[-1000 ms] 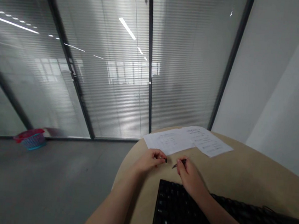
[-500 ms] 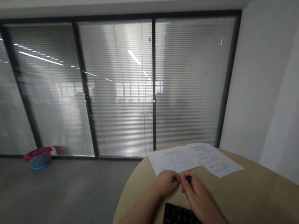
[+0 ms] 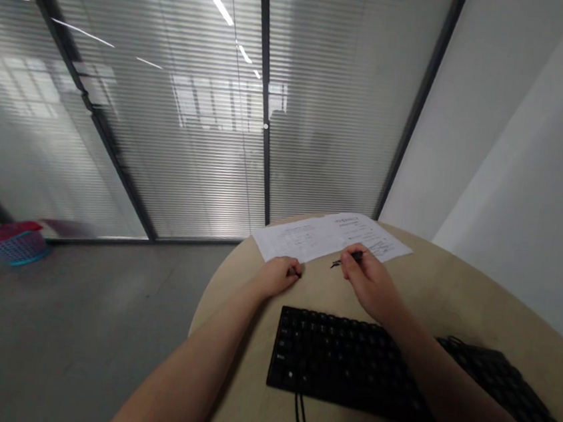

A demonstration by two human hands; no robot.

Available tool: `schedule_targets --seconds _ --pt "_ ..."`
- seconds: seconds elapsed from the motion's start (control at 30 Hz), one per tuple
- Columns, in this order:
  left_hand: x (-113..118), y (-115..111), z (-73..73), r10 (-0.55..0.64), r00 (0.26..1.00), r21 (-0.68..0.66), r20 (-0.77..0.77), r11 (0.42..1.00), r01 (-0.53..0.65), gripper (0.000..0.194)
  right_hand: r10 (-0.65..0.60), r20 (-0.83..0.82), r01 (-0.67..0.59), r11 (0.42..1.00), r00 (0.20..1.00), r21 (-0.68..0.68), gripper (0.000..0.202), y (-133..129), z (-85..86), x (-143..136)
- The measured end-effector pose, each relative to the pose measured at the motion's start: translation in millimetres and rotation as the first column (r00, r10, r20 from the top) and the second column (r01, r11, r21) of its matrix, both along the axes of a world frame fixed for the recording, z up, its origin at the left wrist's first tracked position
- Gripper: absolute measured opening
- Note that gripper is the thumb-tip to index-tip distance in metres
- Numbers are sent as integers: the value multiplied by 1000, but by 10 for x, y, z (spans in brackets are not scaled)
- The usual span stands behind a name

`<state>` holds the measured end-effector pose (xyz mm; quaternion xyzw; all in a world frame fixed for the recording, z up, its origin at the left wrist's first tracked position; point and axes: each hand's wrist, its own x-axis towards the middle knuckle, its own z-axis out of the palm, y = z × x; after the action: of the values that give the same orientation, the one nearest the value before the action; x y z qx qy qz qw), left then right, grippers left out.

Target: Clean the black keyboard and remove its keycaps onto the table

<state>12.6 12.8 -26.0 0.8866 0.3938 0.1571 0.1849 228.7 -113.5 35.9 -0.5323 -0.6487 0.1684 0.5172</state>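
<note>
My right hand [image 3: 367, 279] is closed round a black pen [image 3: 356, 256], held just above the table near the paper's front edge. The pen's thin tip points left. Resting on the table to the left, my left hand [image 3: 278, 276] has its fingers curled round a small dark piece, which looks like a pen cap [image 3: 298, 274]; most of it is hidden by the fingers. Two printed sheets of paper [image 3: 304, 235] lie partly overlapped just beyond both hands. Below my hands is a black keyboard [image 3: 336, 358], with my right forearm crossing over it.
The round-edged wooden table [image 3: 230, 313] stands near a glass partition with blinds [image 3: 206, 163] and a white wall [image 3: 518, 162]. A second black keyboard [image 3: 509, 389] lies at the right. A cable [image 3: 302, 421] runs toward me. On the floor sits a red and blue basket [image 3: 19, 245].
My hands have moved apart from close together, the right one with the pen, the left with the small dark piece. The view has tilted down, showing more keyboard.
</note>
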Motion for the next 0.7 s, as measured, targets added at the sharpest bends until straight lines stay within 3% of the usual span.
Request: schedule_targets --seconds 0.13,0.3,0.4,0.47,0.53,0.6,0.7 --pt "4 -13 11 13 999 21 32 1000 -14 25 36 -1 -36 999 999 11 23 33 -59 -10" --pt "6 -52 69 28 996 56 89 998 -33 27 203 -140 -228 954 969 -196 30 86 -293 -36" --pt "-21 -109 155 -70 993 -84 94 993 78 19 269 -228 -331 893 936 -303 34 71 -441 -101" --pt "-45 -148 199 -224 968 -279 117 928 248 16 303 -218 -364 865 928 -346 34 45 -507 -158" --pt "-61 -175 219 -339 928 -442 156 816 372 15 331 -206 -386 843 921 -374 33 23 -552 -205" --pt "-66 -183 216 -373 912 -531 173 744 405 14 349 -203 -402 829 915 -389 30 13 -586 -232" --pt "-65 -173 196 -383 907 -582 176 702 410 14 352 -161 -387 836 922 -389 27 12 -614 -234"
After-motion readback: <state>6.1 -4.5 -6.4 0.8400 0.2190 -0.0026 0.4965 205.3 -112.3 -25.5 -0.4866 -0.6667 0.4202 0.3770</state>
